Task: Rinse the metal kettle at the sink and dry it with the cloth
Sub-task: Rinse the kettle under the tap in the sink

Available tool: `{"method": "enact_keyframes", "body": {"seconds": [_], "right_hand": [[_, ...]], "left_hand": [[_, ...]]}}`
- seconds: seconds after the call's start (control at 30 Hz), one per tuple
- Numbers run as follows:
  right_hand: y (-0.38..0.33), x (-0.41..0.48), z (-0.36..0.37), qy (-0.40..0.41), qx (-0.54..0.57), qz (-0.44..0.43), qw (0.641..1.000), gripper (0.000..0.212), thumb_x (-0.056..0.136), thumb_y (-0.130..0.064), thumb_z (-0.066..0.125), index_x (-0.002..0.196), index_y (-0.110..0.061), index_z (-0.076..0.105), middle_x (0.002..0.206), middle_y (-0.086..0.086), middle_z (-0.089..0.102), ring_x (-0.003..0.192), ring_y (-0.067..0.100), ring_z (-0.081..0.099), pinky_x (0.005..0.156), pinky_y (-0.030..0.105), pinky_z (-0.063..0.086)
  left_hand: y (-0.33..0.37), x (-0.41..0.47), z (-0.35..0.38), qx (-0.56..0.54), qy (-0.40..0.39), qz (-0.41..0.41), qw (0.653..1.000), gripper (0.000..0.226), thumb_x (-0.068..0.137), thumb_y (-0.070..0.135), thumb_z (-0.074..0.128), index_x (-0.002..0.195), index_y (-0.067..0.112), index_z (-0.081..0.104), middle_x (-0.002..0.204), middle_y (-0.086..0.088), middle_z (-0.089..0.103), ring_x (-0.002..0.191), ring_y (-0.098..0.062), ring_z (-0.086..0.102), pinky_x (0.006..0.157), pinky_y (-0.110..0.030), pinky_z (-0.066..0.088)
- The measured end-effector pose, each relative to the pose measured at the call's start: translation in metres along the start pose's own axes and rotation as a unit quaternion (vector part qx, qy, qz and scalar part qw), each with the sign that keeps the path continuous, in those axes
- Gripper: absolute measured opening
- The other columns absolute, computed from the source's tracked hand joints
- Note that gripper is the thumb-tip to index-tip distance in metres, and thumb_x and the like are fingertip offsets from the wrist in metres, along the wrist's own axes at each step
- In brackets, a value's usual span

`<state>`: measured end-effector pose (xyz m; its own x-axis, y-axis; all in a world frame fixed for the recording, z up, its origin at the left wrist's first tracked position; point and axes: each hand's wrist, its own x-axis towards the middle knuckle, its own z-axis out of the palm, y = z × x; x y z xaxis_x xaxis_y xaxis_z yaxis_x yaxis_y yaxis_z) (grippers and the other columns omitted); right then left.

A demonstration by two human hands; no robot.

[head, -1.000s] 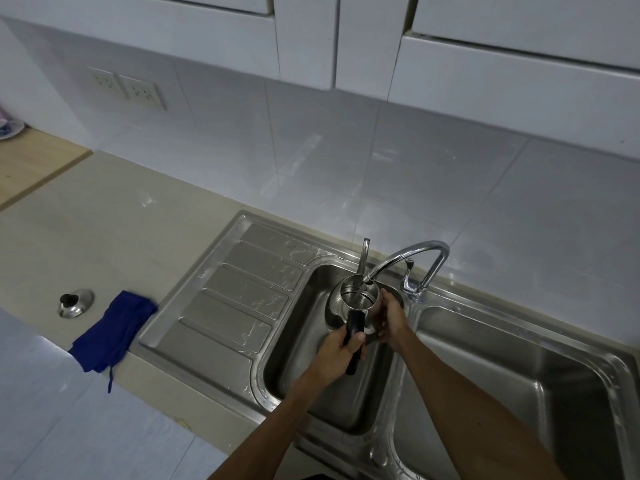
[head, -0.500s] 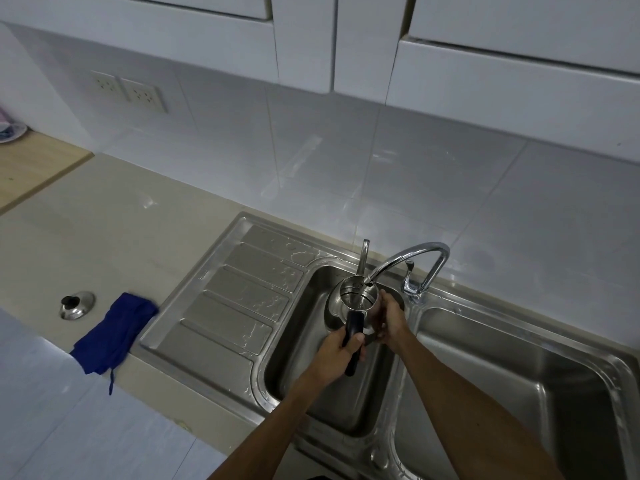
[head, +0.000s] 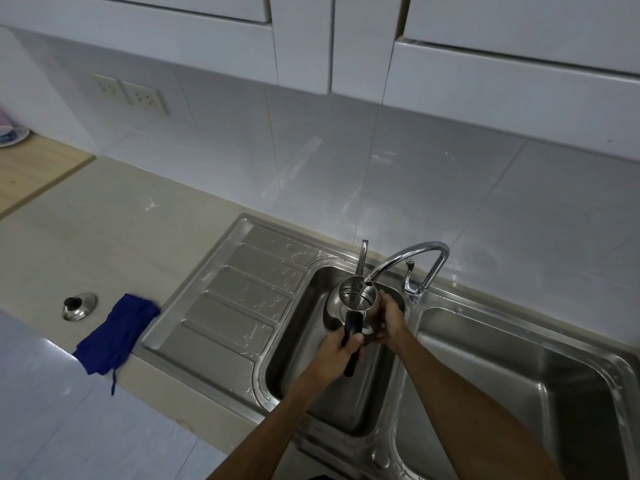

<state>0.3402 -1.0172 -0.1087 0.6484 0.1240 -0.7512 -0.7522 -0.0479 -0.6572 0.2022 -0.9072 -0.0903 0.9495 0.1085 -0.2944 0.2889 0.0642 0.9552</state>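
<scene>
Metal kettle (head: pixel 353 301): shiny, lidless, sitting upright over left basin of sink (head: pixel 242 362), open mouth under tap spout (head: pixel 405 259), black handle facing viewer. Cloth (head: pixel 116 334): dark blue, crumpled, lying on table left of drainboard, overhanging front edge.

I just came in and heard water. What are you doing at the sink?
A person is rinsing a metal kettle over the left basin of the sink. The left hand grips its black handle, and the right hand steadies its side under the tap. The kettle is open on top. Its lid sits on the counter beside a blue cloth, which waits for the drying.
</scene>
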Motion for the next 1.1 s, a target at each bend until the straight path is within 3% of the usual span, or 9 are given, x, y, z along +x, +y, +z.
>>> {"method": "enact_keyframes", "body": {"seconds": [0.1, 0.23, 0.4, 0.53, 0.67, 0.87, 1.1], "right_hand": [[0.0002, -0.0008, 0.0, -0.002, -0.001, -0.004, 1.0, 0.044, 0.089, -0.057, 0.055, 0.101, -0.017, 0.07, 0.099, 0.01, 0.071, 0.093, 0.027, 0.064, 0.079, 0.04, 0.05], [-0.0002, 0.0012, -0.0005, -0.001, 0.0, -0.011, 1.0, 0.051, 0.087, -0.057, 0.057, 0.105, -0.011, 0.072, 0.094, 0.012, 0.073, 0.084, 0.025, 0.066, 0.079, 0.039, 0.052], [-0.0001, 0.0021, -0.0007, 0.002, -0.003, -0.008, 1.0, 0.051, 0.086, -0.058, 0.057, 0.105, -0.013, 0.072, 0.099, 0.014, 0.073, 0.086, 0.027, 0.066, 0.077, 0.038, 0.052], [-0.0021, -0.0005, 0.0003, -0.001, -0.002, -0.011, 1.0, 0.046, 0.089, -0.055, 0.056, 0.103, -0.013, 0.07, 0.091, 0.01, 0.071, 0.082, 0.025, 0.064, 0.073, 0.036, 0.049], [-0.003, -0.0028, 0.0017, 0.002, 0.002, -0.006, 1.0, 0.047, 0.088, -0.056, 0.056, 0.107, -0.014, 0.07, 0.097, 0.01, 0.071, 0.088, 0.026, 0.064, 0.072, 0.035, 0.049], [-0.0021, -0.0015, 0.002, 0.004, -0.011, -0.004, 1.0, 0.047, 0.086, -0.059, 0.056, 0.105, -0.017, 0.069, 0.106, 0.011, 0.069, 0.095, 0.028, 0.063, 0.083, 0.04, 0.049], [0.0001, 0.0023, 0.0017, 0.004, -0.006, -0.007, 1.0, 0.057, 0.082, -0.061, 0.058, 0.115, -0.017, 0.069, 0.112, 0.012, 0.07, 0.104, 0.031, 0.063, 0.094, 0.047, 0.049]], "left_hand": [[-0.0014, -0.0003, -0.0005, -0.002, 0.001, 0.002, 1.0, 0.034, 0.091, 0.046, 0.056, 0.093, 0.012, 0.06, 0.074, 0.0, 0.068, 0.072, -0.017, 0.065, 0.076, -0.032, 0.052], [-0.0022, -0.0005, -0.001, 0.001, -0.001, -0.004, 1.0, 0.02, 0.099, 0.031, 0.053, 0.092, 0.014, 0.06, 0.073, 0.002, 0.068, 0.071, -0.013, 0.065, 0.075, -0.029, 0.051], [-0.001, -0.0006, -0.0015, 0.018, -0.001, -0.008, 1.0, 0.018, 0.103, 0.023, 0.051, 0.091, 0.013, 0.06, 0.072, 0.003, 0.068, 0.07, -0.011, 0.065, 0.075, -0.026, 0.051], [0.0004, -0.0006, -0.0012, 0.01, -0.003, -0.005, 1.0, 0.019, 0.099, 0.028, 0.052, 0.091, 0.013, 0.06, 0.073, 0.002, 0.067, 0.071, -0.013, 0.065, 0.076, -0.029, 0.051], [0.0003, 0.0006, -0.0011, 0.004, 0.002, -0.001, 1.0, 0.026, 0.095, 0.034, 0.054, 0.095, 0.008, 0.059, 0.075, -0.002, 0.066, 0.072, -0.015, 0.064, 0.076, -0.03, 0.051], [-0.0016, 0.0019, -0.0012, 0.004, 0.008, 0.004, 1.0, 0.028, 0.093, 0.038, 0.055, 0.095, 0.01, 0.059, 0.074, -0.002, 0.067, 0.07, -0.015, 0.065, 0.074, -0.03, 0.052], [-0.0042, 0.0011, -0.0028, -0.001, 0.003, -0.004, 1.0, 0.029, 0.093, 0.041, 0.056, 0.092, 0.012, 0.061, 0.074, 0.0, 0.067, 0.074, -0.017, 0.065, 0.08, -0.036, 0.053]]}}
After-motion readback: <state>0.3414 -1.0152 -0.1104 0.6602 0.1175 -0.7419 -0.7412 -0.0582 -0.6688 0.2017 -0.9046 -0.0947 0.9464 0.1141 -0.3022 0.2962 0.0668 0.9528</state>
